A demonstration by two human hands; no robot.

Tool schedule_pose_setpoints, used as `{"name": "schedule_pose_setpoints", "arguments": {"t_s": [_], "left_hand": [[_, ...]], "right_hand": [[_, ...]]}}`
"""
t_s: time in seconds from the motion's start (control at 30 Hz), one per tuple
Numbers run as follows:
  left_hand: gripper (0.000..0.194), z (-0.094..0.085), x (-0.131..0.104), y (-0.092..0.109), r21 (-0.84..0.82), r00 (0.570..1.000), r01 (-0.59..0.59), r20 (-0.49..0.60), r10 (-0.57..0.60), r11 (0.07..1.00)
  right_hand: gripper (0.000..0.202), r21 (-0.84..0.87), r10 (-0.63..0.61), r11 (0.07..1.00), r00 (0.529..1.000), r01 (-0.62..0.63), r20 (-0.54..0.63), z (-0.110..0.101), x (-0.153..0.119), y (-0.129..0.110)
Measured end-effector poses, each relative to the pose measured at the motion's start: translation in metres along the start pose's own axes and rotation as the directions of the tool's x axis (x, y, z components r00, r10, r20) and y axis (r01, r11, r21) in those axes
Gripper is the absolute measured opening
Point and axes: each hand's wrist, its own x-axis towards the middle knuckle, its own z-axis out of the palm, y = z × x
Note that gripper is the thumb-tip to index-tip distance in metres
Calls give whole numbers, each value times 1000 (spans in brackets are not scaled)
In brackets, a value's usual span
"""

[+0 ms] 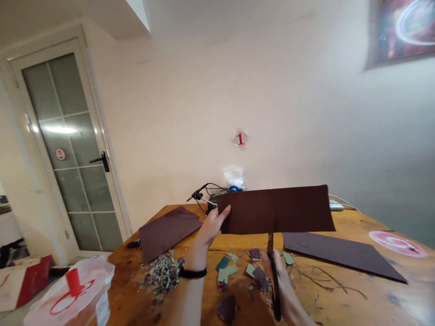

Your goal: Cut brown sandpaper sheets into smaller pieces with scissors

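Observation:
My left hand point(211, 226) pinches the left end of a long dark brown sheet of card or stiff paper point(292, 206), thumb on the near face. The sheet is raised above the table and tilted toward me. In my right hand point(283, 274) is a pair of dark scissors point(271, 246), pointing away from me. Their blades meet the sheet's lower edge near its middle; how far they reach in is hard to make out. Beneath my hands lie green paper scraps point(227, 271) and purple-brown scraps point(261, 277).
Brown sheets lie on the wooden table, one at left point(168, 233) and one at right point(343, 256). A heap of shreds point(161, 274) sits left of my forearm, thin brown strands point(326, 280) to the right. A lidded tub point(73, 296) stands at lower left. A wall rises behind.

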Motion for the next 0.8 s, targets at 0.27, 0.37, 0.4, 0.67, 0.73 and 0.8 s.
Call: {"name": "schedule_pose_setpoints", "arguments": {"t_s": [0.27,0.37,0.4,0.67,0.73,0.8], "left_hand": [[61,29,12,25,-39,974,-56,219,63,998],[55,44,6,37,-10,958,-111,265,109,994],[52,49,4,40,2,953,-130,276,124,992],[57,74,-4,50,3,942,-165,296,157,986],[55,72,-5,50,12,946,-169,283,159,986],[55,62,-7,46,11,954,-166,253,158,986]], "right_hand": [[44,-124,-271,960,946,252,-176,-13,7,-14],[42,-85,-325,946,911,314,-253,-17,13,-14],[41,-79,-339,940,898,331,-279,-19,15,-15],[27,-123,-445,894,827,430,-343,-25,19,-23],[27,-109,-425,904,838,414,-343,-23,17,-27],[30,-97,-396,917,860,386,-323,-19,13,-30]]}}
